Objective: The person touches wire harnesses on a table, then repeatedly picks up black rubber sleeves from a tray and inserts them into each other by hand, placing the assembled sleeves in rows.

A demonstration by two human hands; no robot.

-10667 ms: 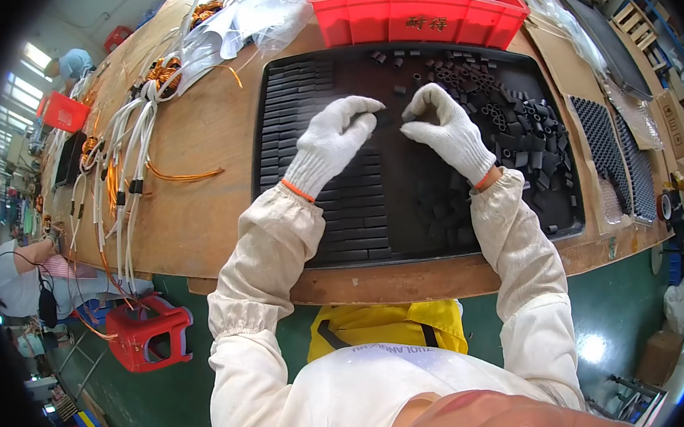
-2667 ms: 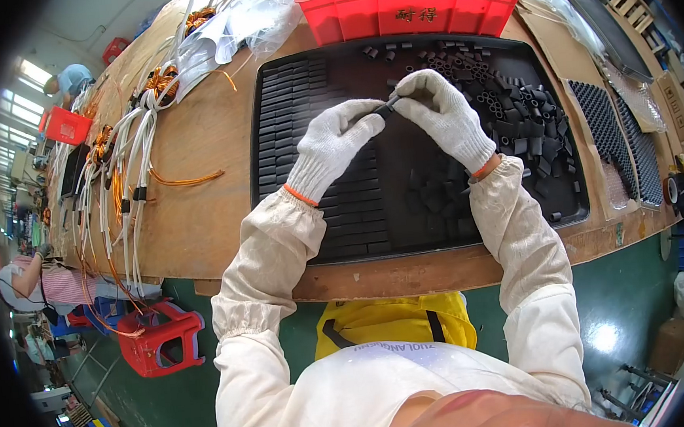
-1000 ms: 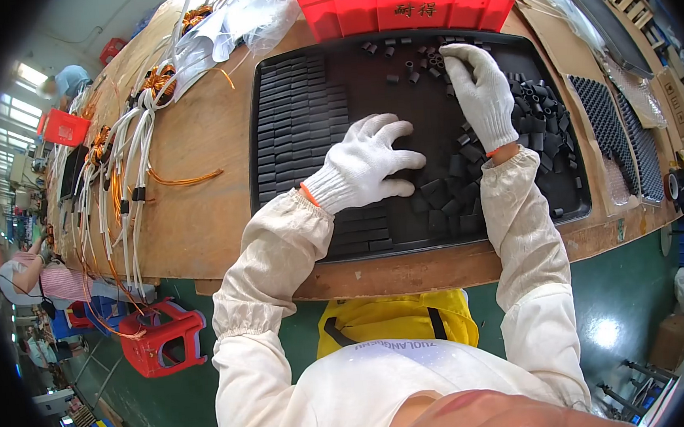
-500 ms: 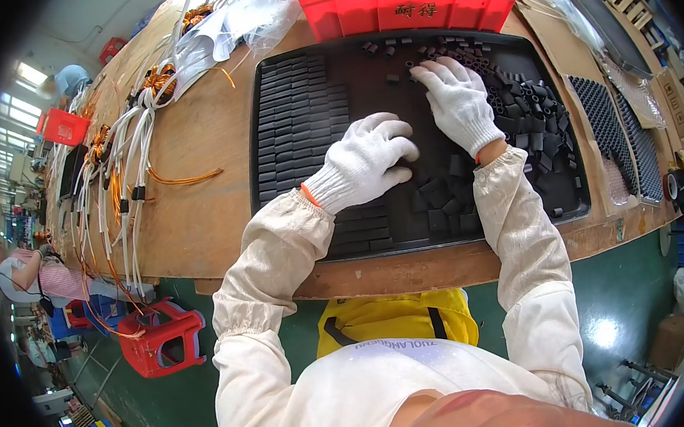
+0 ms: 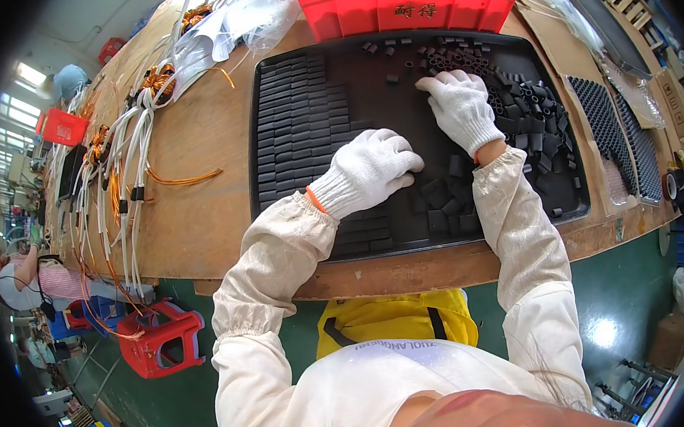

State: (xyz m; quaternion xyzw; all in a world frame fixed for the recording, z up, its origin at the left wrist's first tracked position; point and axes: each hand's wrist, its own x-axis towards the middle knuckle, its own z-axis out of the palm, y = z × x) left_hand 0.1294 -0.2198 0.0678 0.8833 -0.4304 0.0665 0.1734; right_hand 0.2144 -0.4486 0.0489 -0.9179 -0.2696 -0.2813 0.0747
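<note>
Both hands wear white knit gloves over a black tray (image 5: 432, 247). My left hand (image 5: 372, 168) lies palm down at the right edge of the rows of black pieces (image 5: 296, 129), fingers bent and close together; what is under them is hidden. My right hand (image 5: 459, 108) is right of the tray's middle, fingers curled downward beside the loose black tube pieces (image 5: 537, 112); its fingertips touch the tray area, and whether they hold a piece does not show. More loose pieces (image 5: 445, 206) lie between the hands and the tray's front edge.
A red bin (image 5: 415, 10) of black parts stands behind the tray. White cables (image 5: 127, 149) with copper coils lie left on the wooden table (image 5: 199, 215). Black textured sheets (image 5: 602, 132) are at right. A red stool (image 5: 160, 337) and a co-worker (image 5: 61, 277) are at lower left.
Since one second ago, my right hand has moved left and down from the upper loose pieces. My left hand has shifted slightly toward me, its fingers drawn closer together. Earlier, both hands met around a small dark piece.
</note>
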